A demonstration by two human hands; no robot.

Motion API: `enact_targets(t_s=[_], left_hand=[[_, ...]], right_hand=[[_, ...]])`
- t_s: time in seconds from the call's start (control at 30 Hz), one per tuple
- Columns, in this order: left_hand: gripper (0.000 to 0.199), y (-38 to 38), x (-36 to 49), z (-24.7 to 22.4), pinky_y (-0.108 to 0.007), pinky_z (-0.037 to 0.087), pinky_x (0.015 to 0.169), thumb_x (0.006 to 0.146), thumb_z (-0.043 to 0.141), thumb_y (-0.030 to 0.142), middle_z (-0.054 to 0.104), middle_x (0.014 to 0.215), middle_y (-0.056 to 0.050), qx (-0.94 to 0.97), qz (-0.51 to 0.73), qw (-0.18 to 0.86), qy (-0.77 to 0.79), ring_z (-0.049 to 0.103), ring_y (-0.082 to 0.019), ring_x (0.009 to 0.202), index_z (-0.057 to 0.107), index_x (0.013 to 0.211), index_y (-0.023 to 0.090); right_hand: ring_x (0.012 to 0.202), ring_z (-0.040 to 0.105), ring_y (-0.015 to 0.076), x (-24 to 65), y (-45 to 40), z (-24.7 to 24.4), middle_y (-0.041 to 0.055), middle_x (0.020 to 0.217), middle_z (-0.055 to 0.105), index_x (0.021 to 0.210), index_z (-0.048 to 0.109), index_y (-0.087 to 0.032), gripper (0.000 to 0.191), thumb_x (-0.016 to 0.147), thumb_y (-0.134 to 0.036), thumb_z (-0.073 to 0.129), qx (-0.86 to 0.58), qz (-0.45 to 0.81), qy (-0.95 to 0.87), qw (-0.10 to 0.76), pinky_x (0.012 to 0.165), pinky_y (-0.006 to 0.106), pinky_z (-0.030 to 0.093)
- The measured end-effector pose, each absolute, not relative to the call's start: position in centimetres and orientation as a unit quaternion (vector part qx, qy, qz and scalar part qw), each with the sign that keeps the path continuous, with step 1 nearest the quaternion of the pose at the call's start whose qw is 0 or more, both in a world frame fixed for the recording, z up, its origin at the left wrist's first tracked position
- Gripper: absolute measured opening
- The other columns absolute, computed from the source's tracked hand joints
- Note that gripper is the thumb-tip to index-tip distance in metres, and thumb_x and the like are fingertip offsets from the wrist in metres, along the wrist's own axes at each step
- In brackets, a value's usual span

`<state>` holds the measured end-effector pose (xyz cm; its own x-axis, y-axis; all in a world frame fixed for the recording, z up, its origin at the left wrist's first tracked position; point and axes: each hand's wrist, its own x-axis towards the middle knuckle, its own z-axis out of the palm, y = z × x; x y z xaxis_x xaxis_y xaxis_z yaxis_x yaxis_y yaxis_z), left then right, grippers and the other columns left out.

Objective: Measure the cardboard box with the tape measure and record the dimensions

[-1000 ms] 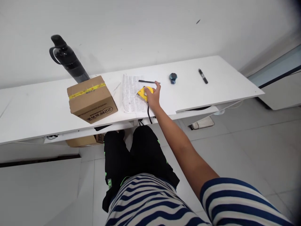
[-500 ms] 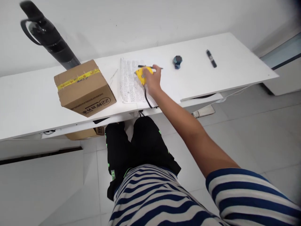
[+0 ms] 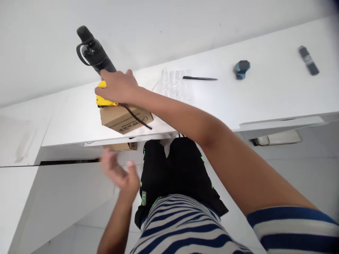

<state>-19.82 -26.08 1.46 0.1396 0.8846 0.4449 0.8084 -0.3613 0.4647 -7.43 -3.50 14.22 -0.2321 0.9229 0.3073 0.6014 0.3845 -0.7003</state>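
Furthest left on my head view is a tall black bottle with a loop handle on its cap [image 3: 96,54], its lower end lost to me behind the right hand and the box. Next I have the yellow tape measure [image 3: 102,101], over the top of the box; I can't tell whether it touches the cardboard. My right hand [image 3: 119,86] has its grip closed around it from above, and a thin black strap [image 3: 137,119] trails from it down across the box's printed side. Lower down, off the near edge of the surface [image 3: 225,95], my left hand [image 3: 120,173] is blurred, its grip wide and holding nothing. The brown cardboard box [image 3: 124,122] sits on the surface beneath the right hand. Moving right, I see a sheet of white paper covered in small dark marks [image 3: 173,84], partly behind the forearm, then a slim black pen [image 3: 200,78] lying near it. Well apart from these lie a dark blue-green watch [image 3: 241,69] and, furthest right, a thick black marker with a pale label [image 3: 308,60].
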Motion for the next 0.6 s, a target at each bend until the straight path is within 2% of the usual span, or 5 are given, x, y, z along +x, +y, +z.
enact_targets(t_s=[0.13,0.23,0.33,0.47,0.6], left_hand=[[0.038,-25.5,-15.4,0.2,-0.047,0.043,0.101,0.093,0.046,0.029,0.051,0.129,-0.015,0.787,0.379,0.07,0.481,0.048,-0.025,0.124,0.043,0.13,0.022],[0.025,-22.6,-12.0,2.2,-0.042,0.041,0.103,0.093,0.044,0.026,0.063,0.115,-0.008,0.878,0.283,0.119,0.367,0.056,-0.021,0.114,0.055,0.115,0.023],[0.031,-17.3,-8.0,4.7,-0.041,0.036,0.106,0.096,0.037,0.032,0.063,0.121,-0.007,0.919,0.198,0.123,0.317,0.054,-0.02,0.117,0.059,0.117,0.023],[0.053,-9.3,-1.9,4.9,-0.053,0.016,0.115,0.094,0.035,0.051,0.039,0.151,-0.008,0.929,0.096,0.069,0.35,0.028,-0.029,0.142,0.047,0.137,0.023],[0.093,-4.0,1.3,2.2,-0.061,-0.002,0.115,0.078,0.036,0.079,0.005,0.161,-0.011,0.927,0.008,0.078,0.368,0.003,-0.035,0.147,0.025,0.15,0.02]], right_hand=[[0.124,0.043,0.0312,-3.8,-2.5,13.1,0.0031,0.109,0.052,0.111,0.047,-0.014,0.038,0.089,-0.044,0.057,-0.499,0.159,-0.72,0.455,0.105,0.068,0.019],[0.12,0.05,0.0258,3.5,-2.0,11.1,0.005,0.119,0.052,0.122,0.046,-0.014,0.046,0.098,-0.049,0.028,-0.504,0.173,-0.654,0.537,0.103,0.052,0.032],[0.123,0.048,0.0297,12.1,-2.5,7.0,0.0102,0.121,0.054,0.122,0.049,-0.014,0.04,0.098,-0.043,0.035,-0.613,0.102,-0.608,0.493,0.103,0.051,0.034],[0.127,0.041,0.0396,19.0,-3.9,0.5,0.0197,0.123,0.057,0.112,0.056,-0.011,0.029,0.09,-0.029,0.051,-0.755,0.016,-0.575,0.317,0.104,0.068,0.021],[0.111,0.052,0.0331,19.8,-3.9,-2.1,0.0177,0.107,0.065,0.098,0.059,-0.015,0.023,0.091,-0.02,0.038,-0.792,-0.056,-0.54,0.28,0.106,0.064,0.014]])
